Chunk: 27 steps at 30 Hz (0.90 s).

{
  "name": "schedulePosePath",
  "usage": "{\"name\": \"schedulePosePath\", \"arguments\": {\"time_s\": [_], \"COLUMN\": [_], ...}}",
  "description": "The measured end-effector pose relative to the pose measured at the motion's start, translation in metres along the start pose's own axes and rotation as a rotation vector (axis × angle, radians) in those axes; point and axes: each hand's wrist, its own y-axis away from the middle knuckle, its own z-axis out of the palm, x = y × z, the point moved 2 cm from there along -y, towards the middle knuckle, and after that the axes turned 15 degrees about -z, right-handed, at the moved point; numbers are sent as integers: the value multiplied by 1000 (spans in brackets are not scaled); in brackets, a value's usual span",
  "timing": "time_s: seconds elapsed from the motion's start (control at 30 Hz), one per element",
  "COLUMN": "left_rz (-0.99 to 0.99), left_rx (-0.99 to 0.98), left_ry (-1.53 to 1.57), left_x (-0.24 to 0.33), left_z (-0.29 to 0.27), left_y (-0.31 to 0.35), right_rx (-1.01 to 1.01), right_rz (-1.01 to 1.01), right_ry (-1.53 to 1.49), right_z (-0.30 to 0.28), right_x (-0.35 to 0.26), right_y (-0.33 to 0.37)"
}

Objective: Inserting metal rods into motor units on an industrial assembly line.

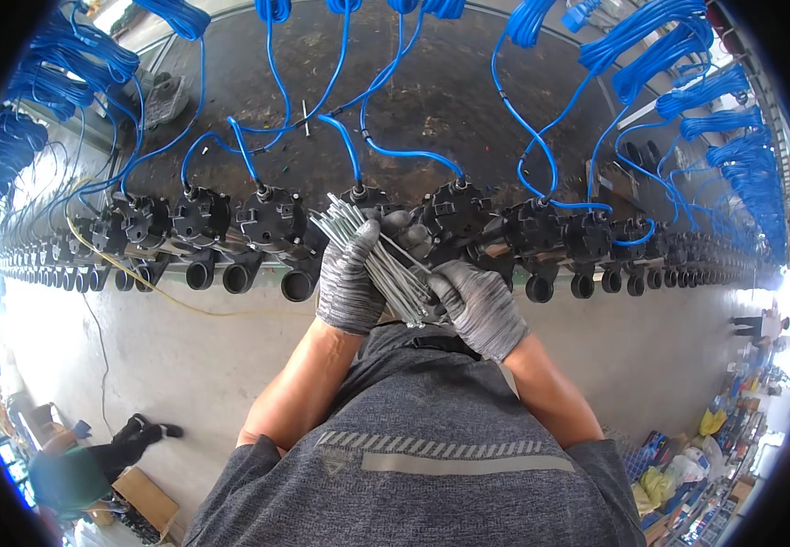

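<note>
A thick bundle of long, thin silvery bolts [393, 281] lies slantwise in my gloved left hand [351, 287], whose fingers wrap round it. My gloved right hand [480, 305] is at the bundle's right side, thumb and fingers pinched on the end of one bolt [406, 254] that sticks out from the rest. Both hands are in front of my body, at the near edge of the workbench [395, 100]. Just beyond them stands a row of black pump-like housings [272, 221], including one housing [454, 211] directly past my right hand. The hands partly hide the housings behind them.
Blue cables [348, 150] rise from the housings to coiled blue bundles [646, 36] hanging at the back and sides. A thin rod [306, 118] lies on the dark benchtop. A yellowish hose [130, 273] trails at left. Another person [94, 469] is at lower left, near a cardboard box [147, 501].
</note>
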Motion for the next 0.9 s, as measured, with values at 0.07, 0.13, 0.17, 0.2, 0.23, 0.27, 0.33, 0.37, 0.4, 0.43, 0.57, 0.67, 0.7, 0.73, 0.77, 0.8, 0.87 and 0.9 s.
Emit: {"name": "schedulePosePath", "arguments": {"time_s": [0.07, 0.13, 0.17, 0.2, 0.23, 0.27, 0.33, 0.37, 0.4, 0.43, 0.57, 0.67, 0.7, 0.73, 0.77, 0.8, 0.87, 0.9], "left_rz": [-14, -28, -33, -28, -29, -31, -43, -48, -67, -54, -30, -5, -2, 16, 34, 48, 57, 61], "left_rx": [-50, 106, 104, 94, 81, 64, 73, 89, 97, 132, 262, 299, 303, 316, 326, 344, 366, 381], "left_ry": [-5, -122, -127, -120, -116, -103, -48, -31, -3, -21, -6, 13, 4, 2, 0, -5, -9, -6], "left_x": [-1, -1, -3, -5, -8, -10, -13, -14, -16, -17, -23, -27, -29, -30, -31, -33, -35, -36], "left_z": [3, 5, 4, 1, 1, 2, 1, -1, -2, -2, -13, -14, -14, -14, -14, -12, -10, -10], "left_y": [-2, 1, 0, 1, 1, 0, -2, -4, -5, -5, -3, -2, -3, -2, -3, -3, -4, -5], "right_rx": [126, 287, 439, 529, 625, 756, 931, 947, 913, 875, 724, 690, 678, 664, 668, 643, 583, 586], "right_rz": [76, 118, 154, 148, 146, 93, 5, -42, -27, -14, -50, -63, -85, -74, -74, -85, -91, -95], "right_ry": [-34, -162, -297, -306, -311, -382, -417, -317, -220, -131, -75, -113, -95, -155, -165, -131, -109, -116], "right_z": [-12, -31, -42, -57, -73, -88, -117, -127, -133, -135, -121, -108, -105, -102, -103, -104, -105, -107], "right_x": [-1, -3, 0, 0, 3, 10, 30, 43, 53, 63, 93, 111, 118, 119, 122, 124, 127, 128], "right_y": [1, -1, -4, -8, -9, -11, -10, -10, -11, -12, -28, -37, -40, -42, -44, -47, -51, -53]}}
